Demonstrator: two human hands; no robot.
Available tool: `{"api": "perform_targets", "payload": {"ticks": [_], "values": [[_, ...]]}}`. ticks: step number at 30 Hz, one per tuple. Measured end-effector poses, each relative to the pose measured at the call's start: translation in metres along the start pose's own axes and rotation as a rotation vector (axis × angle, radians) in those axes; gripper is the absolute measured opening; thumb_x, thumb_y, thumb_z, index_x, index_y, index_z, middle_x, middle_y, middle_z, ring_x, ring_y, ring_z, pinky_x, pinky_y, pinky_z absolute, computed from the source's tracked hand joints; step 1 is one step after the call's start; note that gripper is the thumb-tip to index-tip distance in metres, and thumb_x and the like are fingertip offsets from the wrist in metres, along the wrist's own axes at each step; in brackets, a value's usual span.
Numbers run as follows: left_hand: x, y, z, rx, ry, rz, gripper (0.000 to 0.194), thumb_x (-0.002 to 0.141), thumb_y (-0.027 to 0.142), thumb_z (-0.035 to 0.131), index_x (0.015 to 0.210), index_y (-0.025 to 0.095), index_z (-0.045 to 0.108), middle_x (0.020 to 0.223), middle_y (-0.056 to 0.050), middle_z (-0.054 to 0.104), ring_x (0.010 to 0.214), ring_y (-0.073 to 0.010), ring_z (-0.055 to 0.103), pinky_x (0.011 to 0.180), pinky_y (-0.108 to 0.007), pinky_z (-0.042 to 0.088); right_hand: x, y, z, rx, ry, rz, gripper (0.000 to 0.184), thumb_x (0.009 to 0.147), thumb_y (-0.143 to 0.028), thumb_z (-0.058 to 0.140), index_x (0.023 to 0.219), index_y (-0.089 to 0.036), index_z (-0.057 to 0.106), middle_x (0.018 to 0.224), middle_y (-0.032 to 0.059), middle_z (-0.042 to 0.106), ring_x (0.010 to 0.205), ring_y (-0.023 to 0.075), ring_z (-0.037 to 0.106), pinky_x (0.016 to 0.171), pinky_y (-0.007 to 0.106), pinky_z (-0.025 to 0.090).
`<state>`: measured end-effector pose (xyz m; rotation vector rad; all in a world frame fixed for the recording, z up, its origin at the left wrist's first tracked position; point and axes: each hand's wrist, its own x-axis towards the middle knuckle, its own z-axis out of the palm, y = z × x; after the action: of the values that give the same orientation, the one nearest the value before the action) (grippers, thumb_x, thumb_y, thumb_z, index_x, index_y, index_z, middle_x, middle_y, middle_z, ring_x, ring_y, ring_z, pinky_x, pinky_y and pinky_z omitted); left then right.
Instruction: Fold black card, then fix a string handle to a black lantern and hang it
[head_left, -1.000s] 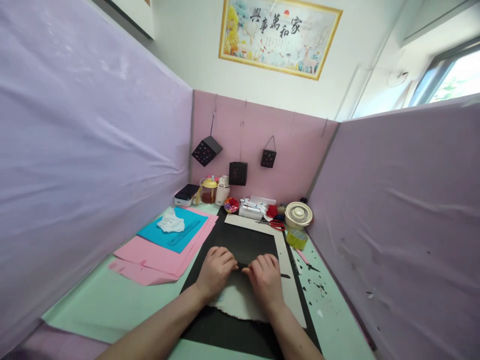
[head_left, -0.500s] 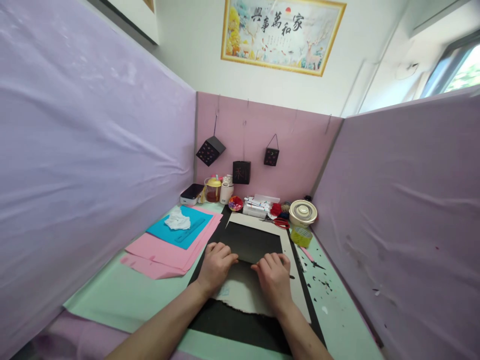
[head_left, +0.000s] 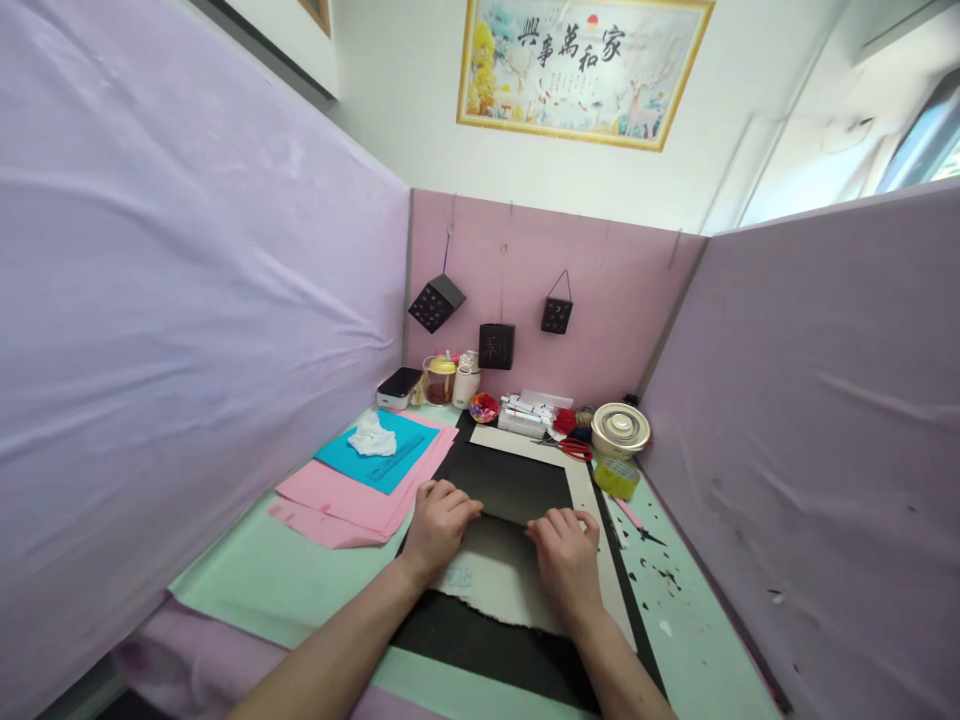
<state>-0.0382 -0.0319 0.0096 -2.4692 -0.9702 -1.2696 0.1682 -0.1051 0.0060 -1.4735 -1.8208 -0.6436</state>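
Observation:
A sheet of black paper [head_left: 517,478] lies at the middle of the desk, its near edge between my two hands. My left hand [head_left: 441,525] is closed, thumb and fingers pinching the left part of that edge. On the right part, my right hand [head_left: 566,560] has its fingers curled and pressed on the same edge. Under the paper and my hands is a cream board [head_left: 502,580] with a ragged near edge and faint blue marks. A larger black sheet [head_left: 487,635] shows beneath the board.
Pink sheets [head_left: 341,510] and a blue sheet [head_left: 409,452] with a crumpled white tissue [head_left: 373,436] lie left. Red-handled scissors [head_left: 576,449], a marker box [head_left: 523,416], a tape roll [head_left: 616,478] and a round tin [head_left: 621,428] stand behind. Black scraps [head_left: 666,578] litter the right side.
The whole view has shifted slightly, so things sit further right in the picture. My hands have moved a little apart along the black paper's edge, still gripping it.

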Motion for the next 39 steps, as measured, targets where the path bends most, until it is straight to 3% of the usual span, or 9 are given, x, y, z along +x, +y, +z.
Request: {"api": "perform_targets", "payload": {"ticks": [8, 13, 20, 27, 32, 39], "values": [[-0.001, -0.007, -0.005, 0.021, 0.015, -0.041, 0.030, 0.090, 0.035, 0.060, 0.066, 0.019, 0.065, 0.067, 0.000, 0.066, 0.079, -0.0176, 0.054, 0.081, -0.037, 0.033, 0.001, 0.005, -0.004, 0.083, 0.050, 0.035, 0.025, 0.095, -0.025, 0.050, 0.072, -0.020, 0.059, 0.069, -0.0005, 0.059, 0.073, 0.0171, 0.053, 0.086, 0.037, 0.027], [-0.004, -0.013, -0.008, 0.038, -0.023, 0.043, 0.021, 0.093, 0.025, 0.054, 0.079, 0.020, 0.068, 0.072, -0.001, 0.066, 0.080, -0.0169, 0.054, 0.079, -0.036, 0.035, 0.002, 0.009, -0.006, 0.102, 0.067, 0.054, 0.026, 0.094, -0.029, 0.054, 0.070, -0.020, 0.058, 0.068, -0.0006, 0.059, 0.071, 0.0172, 0.053, 0.086, 0.038, 0.028], [-0.014, -0.035, -0.017, -0.037, -0.046, 0.182, 0.024, 0.097, 0.018, 0.043, 0.097, 0.018, 0.067, 0.081, -0.004, 0.068, 0.081, -0.0170, 0.055, 0.078, -0.034, 0.042, 0.000, 0.013, 0.001, 0.180, 0.037, -0.002, 0.020, 0.096, -0.023, 0.051, 0.079, -0.021, 0.063, 0.074, -0.0004, 0.063, 0.076, 0.0159, 0.054, 0.089, 0.037, 0.027], [-0.011, -0.043, -0.017, -0.067, 0.075, 0.096, 0.016, 0.094, 0.023, 0.054, 0.086, 0.018, 0.066, 0.075, -0.002, 0.068, 0.073, -0.0165, 0.054, 0.071, -0.032, 0.039, 0.000, 0.018, -0.002, 0.133, 0.083, 0.002, 0.019, 0.091, -0.029, 0.061, 0.074, -0.020, 0.059, 0.070, -0.0015, 0.061, 0.071, 0.0153, 0.053, 0.086, 0.036, 0.032], [-0.011, -0.045, -0.019, -0.060, 0.090, 0.014, 0.025, 0.091, 0.030, 0.059, 0.070, 0.018, 0.062, 0.067, 0.000, 0.064, 0.070, -0.0163, 0.054, 0.072, -0.033, 0.038, -0.001, 0.024, -0.004, 0.106, 0.098, 0.021, 0.023, 0.087, -0.030, 0.066, 0.070, -0.020, 0.055, 0.067, -0.0025, 0.060, 0.069, 0.0154, 0.053, 0.084, 0.036, 0.033], [-0.012, -0.052, -0.016, -0.159, 0.075, 0.068, 0.019, 0.095, 0.022, 0.051, 0.086, 0.017, 0.066, 0.074, -0.004, 0.065, 0.074, -0.0168, 0.055, 0.072, -0.031, 0.044, -0.003, 0.037, -0.002, 0.158, 0.017, -0.014, 0.009, 0.093, -0.024, 0.057, 0.087, -0.022, 0.063, 0.082, 0.0003, 0.066, 0.081, 0.0164, 0.058, 0.087, 0.037, 0.032]]}}
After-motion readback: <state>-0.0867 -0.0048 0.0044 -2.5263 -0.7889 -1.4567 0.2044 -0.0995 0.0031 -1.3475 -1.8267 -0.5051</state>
